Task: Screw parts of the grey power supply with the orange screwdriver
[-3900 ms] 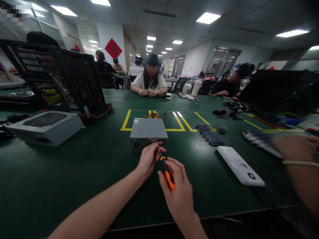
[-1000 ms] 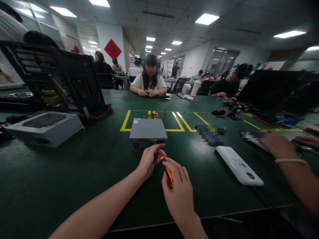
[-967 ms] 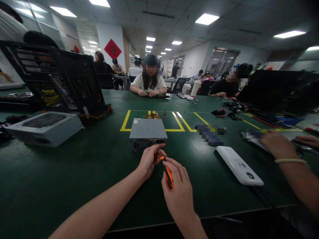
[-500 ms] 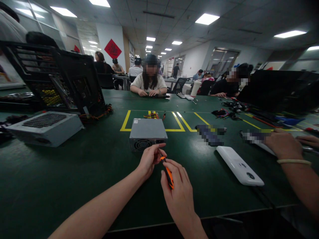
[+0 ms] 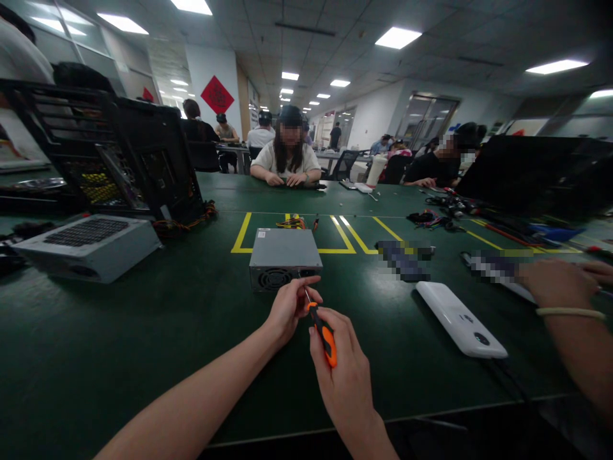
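A grey metal computer power supply (image 5: 286,248) lies on the green table before me, its fan grille facing my hands. My right hand (image 5: 345,348) is closed around the orange and black handle of a screwdriver (image 5: 328,345). The screwdriver's thin shaft points up and away, into the fingers of my left hand (image 5: 288,308). That hand is at the power supply's front face, its index finger stretched out and the other fingers curled in by the shaft. Whatever is between them, and where the tip rests, is hidden.
At left, a second power supply (image 5: 90,246) lies by an open black computer case (image 5: 138,153). A white power bank (image 5: 460,319) lies to the right, near a co-worker's hand (image 5: 558,281). Cables (image 5: 440,207) are farther back. Across the table sits another person (image 5: 290,156).
The screwdriver handle has turned slightly in my right hand, showing more orange. My left hand and the power supply are almost unchanged. The co-worker's hand at right has shifted a little rightward.
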The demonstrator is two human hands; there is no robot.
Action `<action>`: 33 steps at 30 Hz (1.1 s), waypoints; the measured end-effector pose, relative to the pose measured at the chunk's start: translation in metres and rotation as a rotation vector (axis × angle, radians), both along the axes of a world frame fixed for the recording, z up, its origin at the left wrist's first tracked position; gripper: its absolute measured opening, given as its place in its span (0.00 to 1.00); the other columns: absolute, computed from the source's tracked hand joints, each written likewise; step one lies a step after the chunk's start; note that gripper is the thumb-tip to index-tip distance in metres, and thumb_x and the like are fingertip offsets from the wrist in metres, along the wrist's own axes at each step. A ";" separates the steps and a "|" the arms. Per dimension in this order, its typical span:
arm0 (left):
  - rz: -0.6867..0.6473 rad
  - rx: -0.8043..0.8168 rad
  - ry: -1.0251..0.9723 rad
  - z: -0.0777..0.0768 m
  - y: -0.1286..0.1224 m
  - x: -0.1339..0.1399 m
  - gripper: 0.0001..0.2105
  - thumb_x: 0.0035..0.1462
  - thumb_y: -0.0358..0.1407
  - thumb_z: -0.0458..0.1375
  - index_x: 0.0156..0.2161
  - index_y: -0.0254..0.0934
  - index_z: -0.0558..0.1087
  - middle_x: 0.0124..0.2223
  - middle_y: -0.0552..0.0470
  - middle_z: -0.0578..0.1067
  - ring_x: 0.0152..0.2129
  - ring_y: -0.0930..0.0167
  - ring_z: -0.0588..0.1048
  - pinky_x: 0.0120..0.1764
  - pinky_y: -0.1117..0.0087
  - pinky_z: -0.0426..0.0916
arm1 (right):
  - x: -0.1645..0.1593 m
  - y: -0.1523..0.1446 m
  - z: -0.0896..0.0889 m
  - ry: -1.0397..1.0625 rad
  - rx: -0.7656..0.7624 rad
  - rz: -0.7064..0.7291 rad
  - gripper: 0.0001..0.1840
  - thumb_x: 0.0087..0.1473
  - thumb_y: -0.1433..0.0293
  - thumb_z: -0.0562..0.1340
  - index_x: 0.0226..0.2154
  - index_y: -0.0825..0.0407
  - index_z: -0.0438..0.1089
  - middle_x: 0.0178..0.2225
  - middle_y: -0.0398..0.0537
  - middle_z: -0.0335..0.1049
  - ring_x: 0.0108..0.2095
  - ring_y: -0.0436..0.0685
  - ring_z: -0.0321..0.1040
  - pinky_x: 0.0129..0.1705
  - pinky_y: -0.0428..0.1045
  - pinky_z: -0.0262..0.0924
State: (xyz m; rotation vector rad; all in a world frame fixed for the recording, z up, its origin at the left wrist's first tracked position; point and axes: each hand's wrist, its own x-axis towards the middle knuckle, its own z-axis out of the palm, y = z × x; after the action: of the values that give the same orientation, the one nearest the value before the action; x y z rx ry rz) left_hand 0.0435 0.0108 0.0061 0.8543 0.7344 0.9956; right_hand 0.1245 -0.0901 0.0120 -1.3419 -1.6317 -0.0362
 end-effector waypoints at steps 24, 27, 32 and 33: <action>0.110 0.030 0.046 -0.003 0.002 0.001 0.14 0.47 0.40 0.54 0.34 0.29 0.71 0.20 0.53 0.68 0.13 0.81 0.58 0.17 0.77 0.43 | 0.002 0.002 0.001 -0.128 0.025 -0.054 0.13 0.54 0.73 0.54 0.43 0.54 0.61 0.41 0.54 0.67 0.41 0.55 0.65 0.38 0.49 0.63; 0.100 0.024 0.032 -0.003 0.003 0.001 0.15 0.47 0.39 0.53 0.35 0.29 0.71 0.20 0.54 0.68 0.13 0.80 0.59 0.17 0.77 0.45 | 0.002 0.003 -0.001 -0.192 0.038 -0.050 0.13 0.53 0.77 0.52 0.42 0.53 0.61 0.39 0.51 0.69 0.36 0.54 0.66 0.35 0.50 0.63; 0.084 0.029 0.002 -0.004 0.002 0.001 0.16 0.47 0.39 0.51 0.37 0.30 0.72 0.20 0.54 0.68 0.14 0.79 0.59 0.18 0.77 0.46 | 0.000 0.004 -0.002 -0.224 0.056 -0.036 0.15 0.51 0.78 0.54 0.43 0.52 0.61 0.41 0.52 0.69 0.36 0.56 0.66 0.36 0.52 0.63; 0.080 0.028 0.001 -0.004 0.002 0.001 0.16 0.48 0.39 0.51 0.37 0.30 0.72 0.20 0.54 0.68 0.14 0.79 0.59 0.18 0.77 0.46 | 0.000 0.004 -0.002 -0.190 0.047 -0.047 0.15 0.51 0.75 0.55 0.44 0.53 0.60 0.42 0.53 0.68 0.39 0.56 0.66 0.37 0.52 0.63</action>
State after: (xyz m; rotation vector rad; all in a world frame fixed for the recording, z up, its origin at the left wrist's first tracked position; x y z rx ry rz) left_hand 0.0447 0.0132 0.0017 0.8553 0.7621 1.0789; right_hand 0.1242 -0.0863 0.0098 -1.3742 -1.7455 -0.2355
